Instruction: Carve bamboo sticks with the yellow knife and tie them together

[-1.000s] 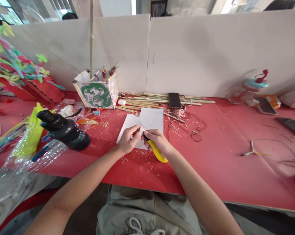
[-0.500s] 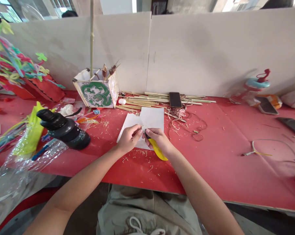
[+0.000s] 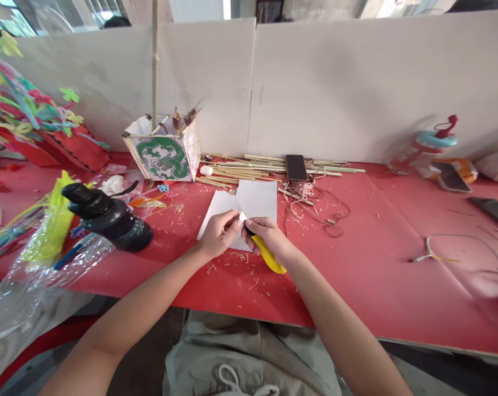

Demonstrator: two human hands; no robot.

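My right hand is wrapped around a yellow-handled knife with a black collar, its handle end pointing down toward the table's near edge. The pale blade sticks out toward my left hand. That hand's thumb and fingertips are pinched together close beside the blade; what lies between them is too small to tell. Under both hands sheets of white paper lie on the red table.
Behind the paper lie bamboo strips, a phone and tangled brown cord. A dragon-picture lantern box and a black bottle stand left. A cable lies right. Shavings are scattered around.
The knife has tilted slightly in my right hand, and its blade shows more clearly. Both hands stay in nearly the same place over the paper.
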